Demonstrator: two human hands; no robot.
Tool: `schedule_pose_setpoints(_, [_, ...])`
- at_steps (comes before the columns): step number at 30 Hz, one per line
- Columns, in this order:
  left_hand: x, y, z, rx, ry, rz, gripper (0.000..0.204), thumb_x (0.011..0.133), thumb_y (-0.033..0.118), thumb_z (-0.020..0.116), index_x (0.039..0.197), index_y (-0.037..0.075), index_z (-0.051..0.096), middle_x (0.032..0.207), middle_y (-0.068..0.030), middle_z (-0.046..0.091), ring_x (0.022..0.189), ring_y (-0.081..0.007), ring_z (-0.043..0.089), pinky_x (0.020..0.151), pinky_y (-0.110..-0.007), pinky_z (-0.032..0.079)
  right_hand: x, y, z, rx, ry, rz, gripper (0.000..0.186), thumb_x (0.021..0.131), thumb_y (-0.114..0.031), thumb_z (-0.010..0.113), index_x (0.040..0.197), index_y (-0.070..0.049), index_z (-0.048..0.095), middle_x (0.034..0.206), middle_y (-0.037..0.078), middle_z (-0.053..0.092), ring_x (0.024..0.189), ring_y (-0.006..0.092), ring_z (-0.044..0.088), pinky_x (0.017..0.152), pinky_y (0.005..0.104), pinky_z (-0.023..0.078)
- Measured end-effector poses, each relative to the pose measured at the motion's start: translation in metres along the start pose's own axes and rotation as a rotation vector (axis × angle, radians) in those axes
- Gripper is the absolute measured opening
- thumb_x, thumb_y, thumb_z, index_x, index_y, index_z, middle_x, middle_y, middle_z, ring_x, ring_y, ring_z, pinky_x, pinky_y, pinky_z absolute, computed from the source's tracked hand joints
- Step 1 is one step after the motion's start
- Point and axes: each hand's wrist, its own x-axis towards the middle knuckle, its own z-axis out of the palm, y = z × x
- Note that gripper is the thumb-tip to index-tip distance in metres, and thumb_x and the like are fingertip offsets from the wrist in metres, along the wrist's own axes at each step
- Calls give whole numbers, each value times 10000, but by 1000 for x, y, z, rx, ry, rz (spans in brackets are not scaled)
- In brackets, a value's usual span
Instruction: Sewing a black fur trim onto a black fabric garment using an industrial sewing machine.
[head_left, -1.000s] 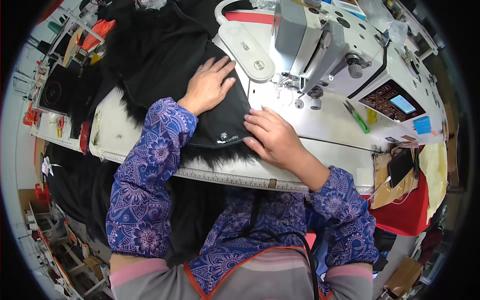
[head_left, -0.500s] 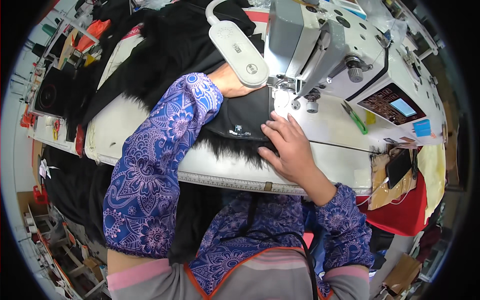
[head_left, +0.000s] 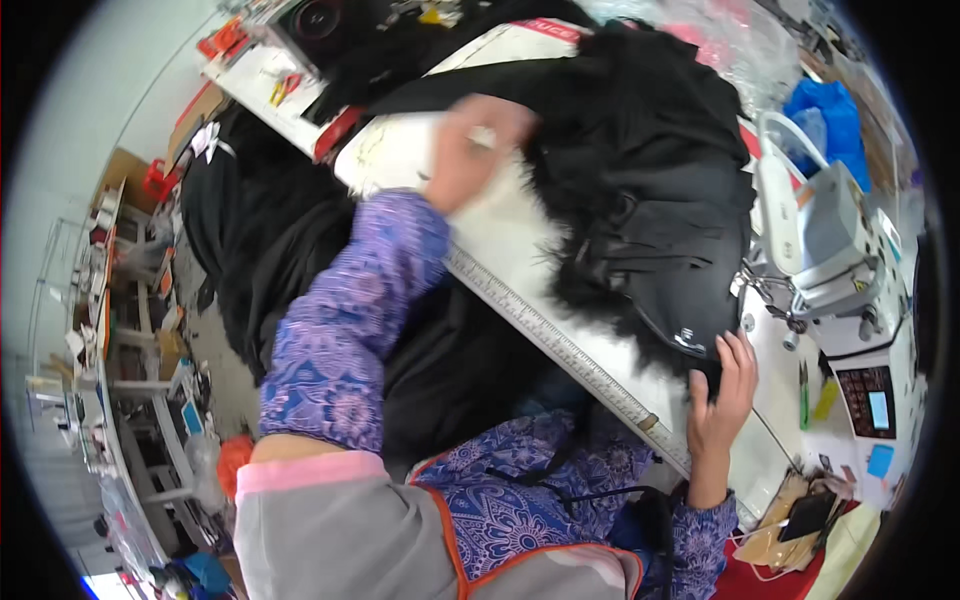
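A black fur-trimmed garment lies across the white sewing table, its lower corner with a small printed label beside the sewing machine. My right hand rests at that corner, fingers slightly bent, with thumb and fingertips apart. My left hand is smeared by motion at the table's left part, near a black strip of fabric; its fingers cannot be made out. A ruler strip runs along the table's front edge.
Loose black fabric hangs left of the table. Shelving with clutter stands at the far left. Green snips, a control panel and a dark phone are at the right. A blue plastic bag lies behind the machine.
The view has swung to the left. My left hand has moved away from beside the needle toward the table's left part. My right hand remains at the garment's corner.
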Motion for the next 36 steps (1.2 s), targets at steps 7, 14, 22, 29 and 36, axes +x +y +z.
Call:
schedule_pose_setpoints(7, [-165, -116, -307, 1042, 292, -874, 364, 911, 298, 539, 1136, 34, 648, 1105, -203, 660, 1048, -359, 617, 920, -405, 479, -41, 18, -14, -118, -23, 110, 281, 886, -70, 579, 1152, 17, 599, 1272, 158, 560, 1250, 345, 475, 1062, 416, 346])
schedule_pose_setpoints(14, [-280, -174, -361, 1081, 89, -738, 384, 932, 268, 479, 1144, -13, 632, 1109, -252, 632, 1052, -396, 591, 928, -434, 467, -67, 15, -14, -188, 39, 129, 245, 928, -59, 558, 1150, 40, 589, 1267, 185, 555, 1231, 348, 488, 1044, 417, 358])
schedule_pose_setpoints(22, [-258, -210, -344, 1116, -265, -1624, 492, 810, 329, 634, 1231, 74, 625, 1255, -205, 595, 1179, -331, 562, 1021, -399, 437, -69, 13, -12, -229, -7, 173, 251, 931, -69, 557, 1145, 59, 584, 1237, 198, 560, 1184, 356, 506, 1031, 422, 370])
schedule_pose_setpoints(29, [-247, -174, -333, 1452, -259, -1354, 423, 869, 301, 584, 1169, 9, 641, 1099, -211, 663, 1051, -349, 625, 930, -436, 486, -77, 20, -11, -212, 19, 190, 242, 934, -70, 554, 1133, 63, 589, 1223, 201, 569, 1164, 355, 520, 1022, 415, 382])
schedule_pose_setpoints(36, [-178, -98, -238, 1332, 38, -823, 548, 886, 506, 568, 792, -32, 605, 713, -213, 655, 641, -393, 640, 601, -482, 510, -71, 0, -10, -125, 217, -121, 198, 932, -23, 516, 1098, 58, 587, 1166, 210, 594, 1133, 397, 544, 995, 482, 409])
